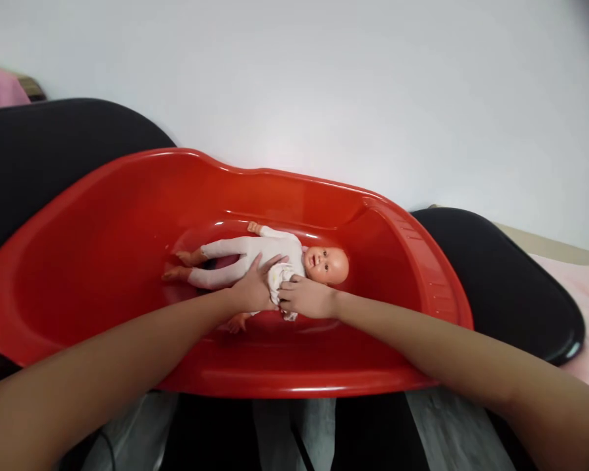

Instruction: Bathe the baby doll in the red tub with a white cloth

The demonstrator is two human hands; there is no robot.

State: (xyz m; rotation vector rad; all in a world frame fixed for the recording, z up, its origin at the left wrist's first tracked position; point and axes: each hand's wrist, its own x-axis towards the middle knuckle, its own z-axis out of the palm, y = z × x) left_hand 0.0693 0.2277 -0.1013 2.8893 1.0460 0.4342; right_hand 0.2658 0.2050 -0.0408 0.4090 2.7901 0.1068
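Note:
A baby doll (255, 252) in a white sleepsuit lies on its back in a large red plastic baby tub (103, 261), head to the right, legs to the left. My left hand (252, 288) rests flat on the doll's belly, fingers spread over the suit. My right hand (307, 297) pinches the white cloth at the doll's near side, just below its head. Both forearms reach in over the tub's near rim. The doll's near arm is partly hidden under my hands.
The tub sits across two black padded surfaces (510, 275), one at the left and one at the right. Pink cloth (584, 294) lies at the far right and a pink patch (0, 88) at the far left. A plain white wall stands behind.

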